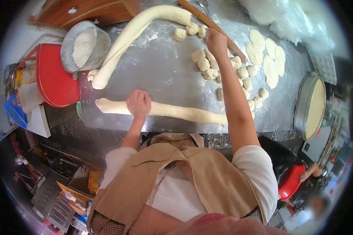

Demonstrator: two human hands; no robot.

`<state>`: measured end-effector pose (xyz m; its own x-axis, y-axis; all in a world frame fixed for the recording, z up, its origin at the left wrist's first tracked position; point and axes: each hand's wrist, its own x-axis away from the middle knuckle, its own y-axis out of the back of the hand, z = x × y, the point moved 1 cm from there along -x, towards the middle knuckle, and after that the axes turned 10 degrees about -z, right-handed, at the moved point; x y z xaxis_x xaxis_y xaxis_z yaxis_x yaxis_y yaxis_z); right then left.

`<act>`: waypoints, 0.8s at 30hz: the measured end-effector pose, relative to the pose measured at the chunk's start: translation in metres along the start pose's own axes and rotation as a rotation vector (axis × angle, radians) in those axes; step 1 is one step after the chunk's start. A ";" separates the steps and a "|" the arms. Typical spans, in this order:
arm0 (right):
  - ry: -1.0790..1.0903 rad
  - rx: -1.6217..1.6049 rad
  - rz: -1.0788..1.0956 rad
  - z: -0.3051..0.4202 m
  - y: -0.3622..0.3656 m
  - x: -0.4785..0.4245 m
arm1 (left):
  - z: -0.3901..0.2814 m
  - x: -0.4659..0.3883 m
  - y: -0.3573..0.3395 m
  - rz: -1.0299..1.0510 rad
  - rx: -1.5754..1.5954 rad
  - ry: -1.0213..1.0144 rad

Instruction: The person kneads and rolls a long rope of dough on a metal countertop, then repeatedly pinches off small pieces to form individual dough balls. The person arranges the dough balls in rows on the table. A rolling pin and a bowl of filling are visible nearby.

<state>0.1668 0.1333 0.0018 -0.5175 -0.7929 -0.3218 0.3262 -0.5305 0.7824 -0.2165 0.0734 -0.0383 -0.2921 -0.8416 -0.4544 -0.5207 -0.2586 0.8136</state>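
My left hand (139, 103) curls over a long dough rope (179, 111) lying along the near edge of the metal table. My right hand (216, 42) is closed in a fist at the far side, beside a small dough piece (202, 30). Whether its hidden fingers grip anything cannot be told. Behind that hand lies a long wooden rolling pin (207, 20). A thicker dough roll (126, 38) bends across the far left. Several cut dough lumps (204, 64) are scattered under and around my right forearm. Flattened dough ovals (271, 72) lie farther right.
A metal pot of flour (100, 41) and a red chair (54, 76) stand at the left. Plastic bags (285, 20) fill the far right corner. A round pan (301, 102) sits at the right edge. Behind at right, another person holds a red basin (292, 180).
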 end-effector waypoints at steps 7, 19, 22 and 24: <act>-0.144 -0.078 0.094 -0.029 -0.029 -0.047 | 0.007 0.005 -0.004 -0.046 0.126 -0.010; 0.730 -0.274 0.570 0.413 -0.209 -0.002 | 0.024 0.011 0.007 0.090 0.333 -0.051; 0.525 0.085 0.817 0.418 -0.291 0.003 | 0.020 0.013 0.002 0.068 0.411 -0.069; 0.463 0.084 0.863 0.431 -0.311 0.024 | 0.019 0.001 -0.012 -0.341 0.418 -0.037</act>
<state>-0.2882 0.4081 -0.0193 0.2390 -0.9468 0.2153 0.3796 0.2952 0.8768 -0.2260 0.0846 -0.0560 -0.0749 -0.7231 -0.6866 -0.8634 -0.2975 0.4075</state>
